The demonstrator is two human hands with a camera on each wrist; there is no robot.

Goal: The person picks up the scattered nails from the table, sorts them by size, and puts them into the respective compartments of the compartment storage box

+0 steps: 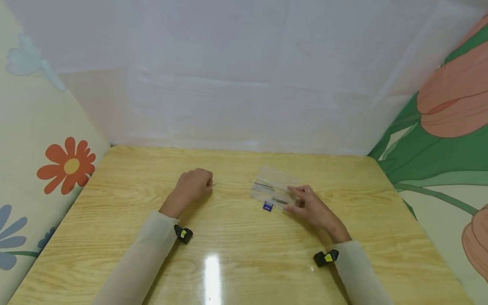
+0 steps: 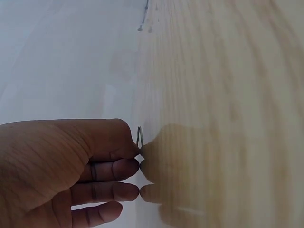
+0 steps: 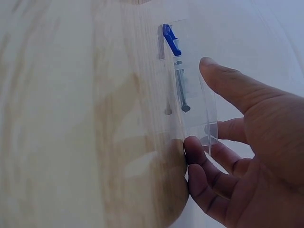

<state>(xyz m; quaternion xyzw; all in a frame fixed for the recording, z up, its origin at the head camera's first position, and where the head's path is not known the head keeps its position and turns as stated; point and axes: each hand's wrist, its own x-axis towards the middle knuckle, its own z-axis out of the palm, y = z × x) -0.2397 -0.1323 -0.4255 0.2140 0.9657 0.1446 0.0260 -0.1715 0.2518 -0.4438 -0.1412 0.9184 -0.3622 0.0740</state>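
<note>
My left hand [image 1: 192, 185] is low over the left-middle of the table. Between thumb and fingertips it pinches a thin metal nail [image 2: 138, 136], whose tip pokes out; the rest is hidden. On the right, a clear plastic box [image 1: 263, 178] lies on the table with a blue latch [image 1: 268, 206] at its near side. Several dark nails [image 3: 181, 90] lie inside it. My right hand [image 1: 310, 207] holds the box at its right end, with the thumb [image 3: 225, 78] on the near side and curled fingers at the end wall.
The glossy wood-grain table [image 1: 244, 241] reflects a bright light near its front. A white sheet [image 1: 236, 84] hangs behind the table's far edge. Flower-patterned panels [image 1: 438, 169] stand along the left and right sides.
</note>
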